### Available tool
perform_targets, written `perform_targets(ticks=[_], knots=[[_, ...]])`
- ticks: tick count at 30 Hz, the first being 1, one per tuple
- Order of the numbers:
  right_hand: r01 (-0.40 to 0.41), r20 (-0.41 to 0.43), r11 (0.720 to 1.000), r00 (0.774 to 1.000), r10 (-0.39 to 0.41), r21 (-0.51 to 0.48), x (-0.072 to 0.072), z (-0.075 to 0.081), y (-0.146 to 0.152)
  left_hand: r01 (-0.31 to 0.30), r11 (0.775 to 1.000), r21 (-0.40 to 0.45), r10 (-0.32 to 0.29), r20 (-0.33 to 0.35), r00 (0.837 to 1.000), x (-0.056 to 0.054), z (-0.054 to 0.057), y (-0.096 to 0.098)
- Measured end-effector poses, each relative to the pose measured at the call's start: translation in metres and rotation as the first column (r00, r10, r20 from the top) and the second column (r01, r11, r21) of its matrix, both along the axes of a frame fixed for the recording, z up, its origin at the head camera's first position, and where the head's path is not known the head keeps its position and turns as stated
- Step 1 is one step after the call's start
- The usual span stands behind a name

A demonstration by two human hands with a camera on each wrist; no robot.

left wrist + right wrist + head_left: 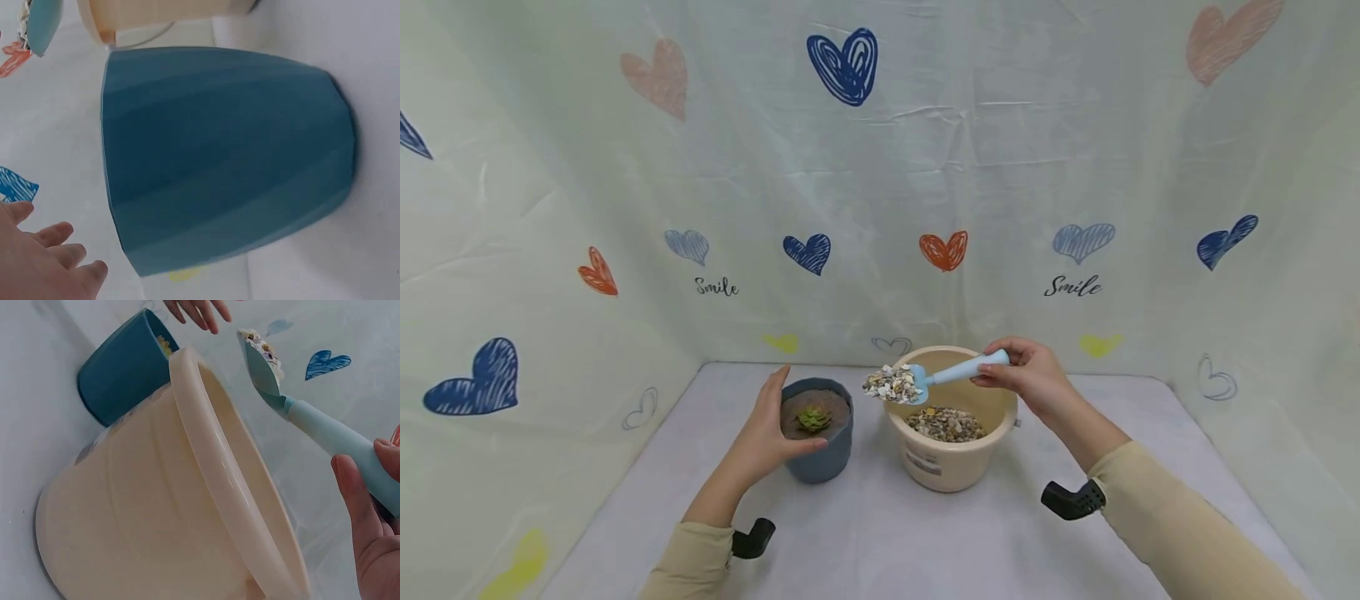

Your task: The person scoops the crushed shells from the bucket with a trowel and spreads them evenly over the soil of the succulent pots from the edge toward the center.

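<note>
My right hand [1036, 377] grips the handle of a light blue garden trowel [964, 368], its blade heaped with small mixed pebbles [891, 384]. The loaded blade hangs above the left rim of a cream bucket [951, 467]. More pebbles [946, 423] lie inside that bucket. On the left stands a dark blue plant pot [823, 461], filled with brownish soil around a small green succulent [813, 418]. With fingers and thumb spread, my left hand [766, 437] is at the pot's left side. In the left wrist view its fingertips [56, 232] show beside the rim, apart from the wall.
A white cloth covers the table [880, 550]. Behind it hangs a pale curtain [1015, 183] printed with hearts and the word Smile. The bucket stands just right of the pot, with a narrow gap between them. Each wrist carries a black camera mount [1073, 500].
</note>
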State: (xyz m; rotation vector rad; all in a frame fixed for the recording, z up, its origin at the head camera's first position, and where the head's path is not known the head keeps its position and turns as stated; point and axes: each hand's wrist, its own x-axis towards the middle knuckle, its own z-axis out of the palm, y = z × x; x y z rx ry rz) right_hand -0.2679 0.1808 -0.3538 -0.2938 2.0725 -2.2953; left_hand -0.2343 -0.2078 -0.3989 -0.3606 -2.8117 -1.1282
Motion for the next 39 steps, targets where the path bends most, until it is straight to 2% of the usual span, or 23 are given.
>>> perform_targets(ticks=[8,16,18,21,25,28,32,39], knots=[[-0.032,0.015,0.999,0.999,0.032,-0.011,-0.009,-0.005,-0.021,0.008,1.0,-0.002,-0.008,0.026,1.0,-0.003,-0.006,-0.017],[-0.06,0.036,0.998,0.998,0.061,-0.03,-0.012,-0.008,-0.045,0.041,0.997,0.061,-0.046,0.071,0.996,-0.011,-0.021,-0.035],[-0.069,0.04,0.997,0.997,0.07,-0.033,-0.012,-0.009,-0.049,0.063,0.994,0.086,-0.07,0.081,0.994,-0.015,-0.027,-0.039],[-0.082,0.046,0.996,0.995,0.083,-0.037,-0.011,-0.012,-0.055,0.126,0.976,0.178,-0.143,0.088,0.986,-0.02,-0.036,-0.045],[-0.09,0.06,0.995,0.994,0.092,-0.047,-0.011,-0.016,-0.062,0.206,0.925,0.32,-0.249,0.098,0.963,-0.028,-0.049,-0.054],[-0.089,0.068,0.995,0.993,0.092,-0.046,-0.011,-0.018,-0.066,0.237,0.895,0.377,-0.302,0.124,0.945,-0.032,-0.056,-0.058],[-0.084,0.076,0.996,0.993,0.085,-0.021,-0.011,-0.02,-0.072,0.232,0.882,0.411,-0.322,0.165,0.932,-0.036,-0.061,-0.059],[-0.089,0.071,0.996,0.994,0.087,0.018,-0.01,-0.02,-0.079,0.148,0.902,0.405,-0.26,0.236,0.936,-0.037,-0.06,-0.056]])
